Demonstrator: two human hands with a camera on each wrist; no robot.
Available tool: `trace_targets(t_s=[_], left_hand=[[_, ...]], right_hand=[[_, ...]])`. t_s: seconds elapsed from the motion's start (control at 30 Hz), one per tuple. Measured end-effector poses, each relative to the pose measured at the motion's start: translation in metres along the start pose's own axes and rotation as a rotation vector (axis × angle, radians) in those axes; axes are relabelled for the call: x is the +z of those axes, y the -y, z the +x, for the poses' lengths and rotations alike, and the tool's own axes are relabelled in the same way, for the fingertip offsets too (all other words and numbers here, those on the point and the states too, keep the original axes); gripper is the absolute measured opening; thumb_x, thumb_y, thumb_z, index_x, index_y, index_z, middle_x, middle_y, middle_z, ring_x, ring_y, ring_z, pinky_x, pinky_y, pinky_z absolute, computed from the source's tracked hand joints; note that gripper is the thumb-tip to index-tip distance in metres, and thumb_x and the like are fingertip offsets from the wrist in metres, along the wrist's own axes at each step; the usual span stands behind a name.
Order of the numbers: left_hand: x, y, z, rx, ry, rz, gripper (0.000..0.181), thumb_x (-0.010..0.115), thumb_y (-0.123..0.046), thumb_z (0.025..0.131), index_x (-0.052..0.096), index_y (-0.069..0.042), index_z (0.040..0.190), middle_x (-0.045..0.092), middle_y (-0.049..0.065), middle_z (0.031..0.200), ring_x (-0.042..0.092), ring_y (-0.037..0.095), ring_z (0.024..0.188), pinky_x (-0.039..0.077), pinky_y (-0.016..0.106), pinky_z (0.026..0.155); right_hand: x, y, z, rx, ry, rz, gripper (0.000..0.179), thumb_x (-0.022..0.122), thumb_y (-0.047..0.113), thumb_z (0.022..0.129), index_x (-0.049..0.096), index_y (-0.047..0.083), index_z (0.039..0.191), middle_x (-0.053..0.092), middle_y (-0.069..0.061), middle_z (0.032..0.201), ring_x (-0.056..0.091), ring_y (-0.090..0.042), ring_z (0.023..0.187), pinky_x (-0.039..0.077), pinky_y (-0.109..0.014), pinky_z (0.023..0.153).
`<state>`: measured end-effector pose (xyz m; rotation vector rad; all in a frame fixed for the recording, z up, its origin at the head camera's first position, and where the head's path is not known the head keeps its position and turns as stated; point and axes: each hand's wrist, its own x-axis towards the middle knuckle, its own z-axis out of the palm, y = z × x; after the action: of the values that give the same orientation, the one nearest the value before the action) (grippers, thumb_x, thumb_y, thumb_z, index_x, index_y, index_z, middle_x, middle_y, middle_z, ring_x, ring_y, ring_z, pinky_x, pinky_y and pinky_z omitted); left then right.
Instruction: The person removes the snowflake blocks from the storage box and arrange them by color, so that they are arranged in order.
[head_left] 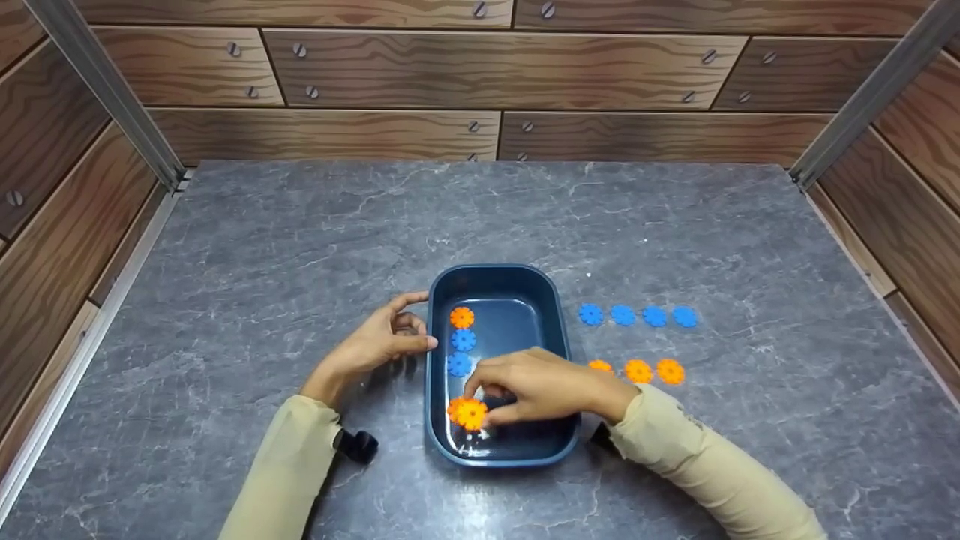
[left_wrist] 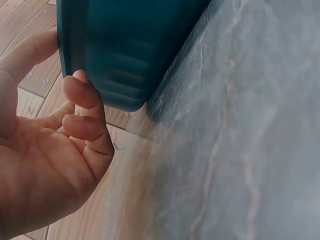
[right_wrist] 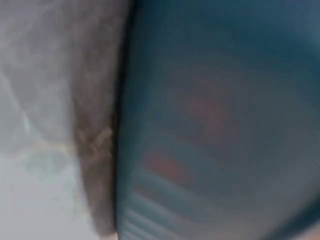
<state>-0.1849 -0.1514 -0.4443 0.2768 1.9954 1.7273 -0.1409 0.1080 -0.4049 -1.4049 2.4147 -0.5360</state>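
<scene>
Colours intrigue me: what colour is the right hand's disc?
The disc is orange, clearest in the head view.

The grey marbled bench point(head_left: 300, 225) carries a navy tray point(head_left: 495, 283) and, beside it, 4 blue discs point(head_left: 622, 315) and 3 orange discs point(head_left: 638, 371).

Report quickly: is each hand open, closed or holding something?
Left hand: holding the blue tray at its side.
Right hand: pinching an orange disc.

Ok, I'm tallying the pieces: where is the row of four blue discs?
In the head view, the row of four blue discs lies on the tabletop, right of the dark blue tray, beyond the row of orange discs.
</scene>
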Motion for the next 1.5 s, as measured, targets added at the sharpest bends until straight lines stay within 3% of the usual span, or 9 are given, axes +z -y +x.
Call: trace_targets(t_s=[0.5, 0.67, 1.03, 1.27, 1.5], left_hand=[[0.000, 0.000, 0.000, 0.011, 0.004, -0.001, 0.076, 0.072, -0.012, 0.084, 0.030, -0.006, 0.146, 0.056, -0.002, 0.087, 0.046, 0.009, 0.063, 0.035, 0.020, 0.055], [-0.001, -0.001, 0.000, 0.015, 0.003, 0.013, 0.075, 0.072, -0.012, 0.084, 0.030, -0.006, 0.146, 0.056, -0.002, 0.087, 0.046, 0.008, 0.064, 0.035, 0.020, 0.055], [0.000, 0.000, -0.001, 0.011, 0.002, 0.006, 0.076, 0.073, -0.012, 0.084, 0.030, -0.006, 0.147, 0.057, -0.002, 0.087, 0.047, 0.008, 0.064, 0.036, 0.020, 0.055], [0.002, 0.000, -0.002, 0.007, -0.002, -0.036, 0.077, 0.073, -0.011, 0.084, 0.029, -0.005, 0.147, 0.057, -0.002, 0.086, 0.047, 0.008, 0.063, 0.036, 0.019, 0.055], [0.000, 0.000, 0.000, 0.009, 0.002, 0.011, 0.074, 0.071, -0.011, 0.085, 0.030, -0.005, 0.146, 0.056, -0.002, 0.086, 0.045, 0.008, 0.063, 0.034, 0.020, 0.055]], right_hand=[[-0.028, -0.013, -0.040, 0.071, -0.153, 0.044, 0.027, 0.070, 0.035, 0.087, 0.067, 0.021, 0.110, 0.048, 0.001, 0.076, 0.039, -0.003, 0.067, 0.033, -0.018, 0.060], [-0.037, -0.021, -0.061, 0.115, -0.208, 0.062, 0.026, 0.071, 0.033, 0.087, 0.065, 0.020, 0.109, 0.047, 0.003, 0.076, 0.040, -0.003, 0.067, 0.035, -0.018, 0.060], [-0.044, -0.040, -0.113, 0.127, -0.363, 0.038, 0.025, 0.074, 0.019, 0.085, 0.065, 0.018, 0.108, 0.043, 0.006, 0.073, 0.038, -0.002, 0.063, 0.035, -0.016, 0.056], [-0.048, -0.048, -0.143, 0.219, -0.400, 0.017, 0.027, 0.075, 0.016, 0.082, 0.065, 0.017, 0.107, 0.039, 0.012, 0.074, 0.033, 0.001, 0.062, 0.032, -0.016, 0.053], [-0.050, -0.058, -0.174, 0.339, -0.435, -0.018, 0.028, 0.076, 0.014, 0.081, 0.066, 0.015, 0.107, 0.040, 0.010, 0.071, 0.031, 0.005, 0.060, 0.033, -0.019, 0.052]])
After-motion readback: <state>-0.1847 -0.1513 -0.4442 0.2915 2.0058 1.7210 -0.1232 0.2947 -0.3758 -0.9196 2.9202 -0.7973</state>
